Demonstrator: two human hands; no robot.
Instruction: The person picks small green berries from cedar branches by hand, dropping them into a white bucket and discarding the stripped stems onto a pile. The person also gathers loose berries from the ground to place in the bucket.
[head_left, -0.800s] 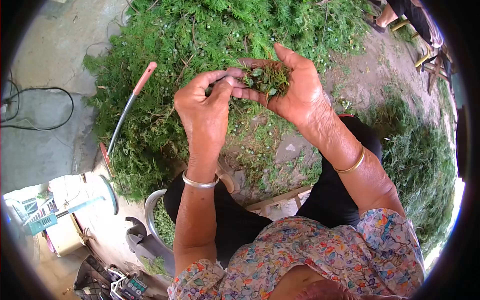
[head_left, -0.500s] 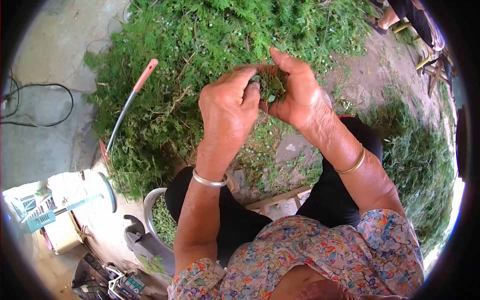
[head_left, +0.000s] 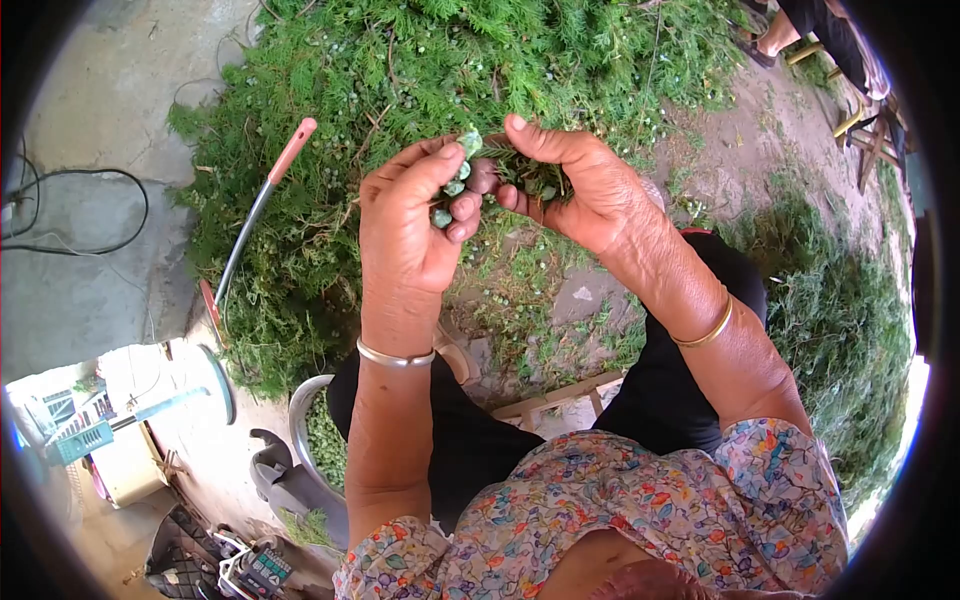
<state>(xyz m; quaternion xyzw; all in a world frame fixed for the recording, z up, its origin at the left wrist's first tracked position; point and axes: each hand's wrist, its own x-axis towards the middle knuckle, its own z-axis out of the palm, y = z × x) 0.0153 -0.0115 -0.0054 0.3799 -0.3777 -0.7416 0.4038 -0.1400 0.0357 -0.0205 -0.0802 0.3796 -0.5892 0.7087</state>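
green cones sit in the left hand, more lie loose in the basin, and plenty hang on the heap

by the heap's left edge, a pink-handled tool lies unheld. lower down, the basin holds small green cones up to its visible rim; its depth is hidden. the left hand is half closed, fingers curled round a few cones beneath a bent thumb. just beside it, the right hand is loosely cupped, thumb apart, with leafy sprigs in its palm. by the look of it, some cones are already off, but much of the heap is left.
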